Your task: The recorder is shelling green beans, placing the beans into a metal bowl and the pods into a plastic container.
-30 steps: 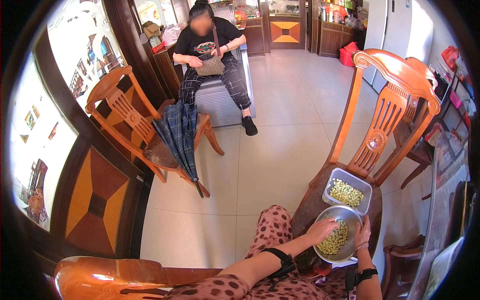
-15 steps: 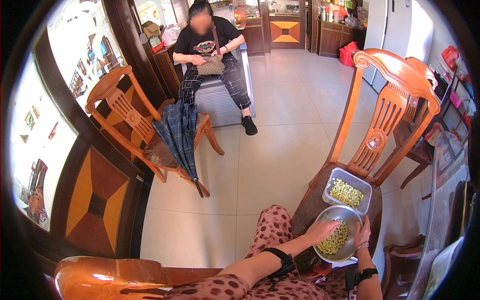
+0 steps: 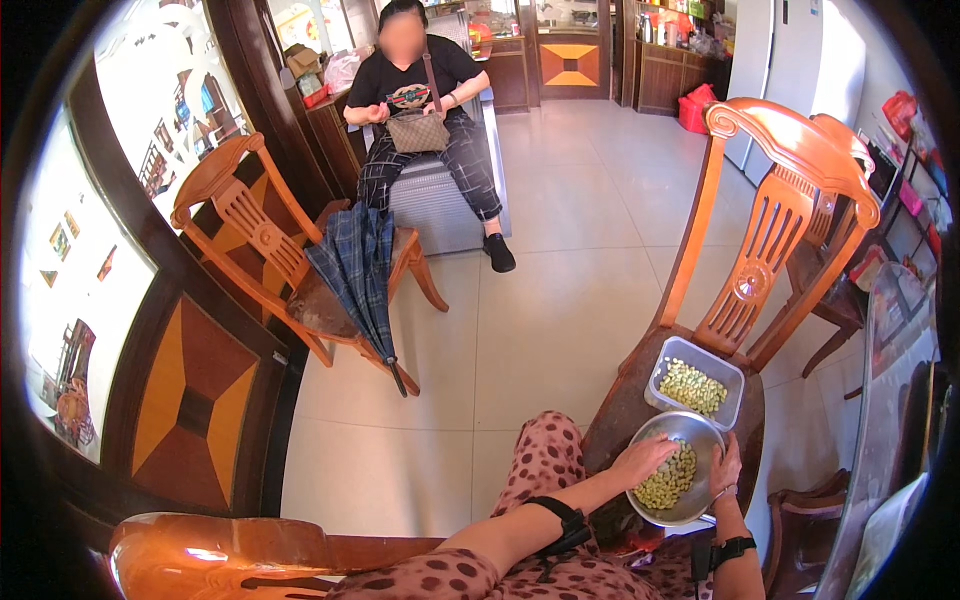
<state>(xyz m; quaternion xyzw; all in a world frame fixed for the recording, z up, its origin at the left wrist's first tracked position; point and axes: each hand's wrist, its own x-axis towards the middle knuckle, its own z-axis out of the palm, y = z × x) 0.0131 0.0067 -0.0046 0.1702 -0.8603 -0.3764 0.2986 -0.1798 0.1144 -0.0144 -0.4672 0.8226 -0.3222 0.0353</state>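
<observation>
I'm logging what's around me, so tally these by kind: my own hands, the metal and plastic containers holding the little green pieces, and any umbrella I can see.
Own hands: 2, the left hand and the right hand
Metal bowl: 1
Plastic tub: 1
Plaid umbrella: 1
Total: 5

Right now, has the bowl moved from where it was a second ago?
No. Judged against the chair seat, the bowl sits in the same spot, near side of the tub, with no visible shift.
</observation>
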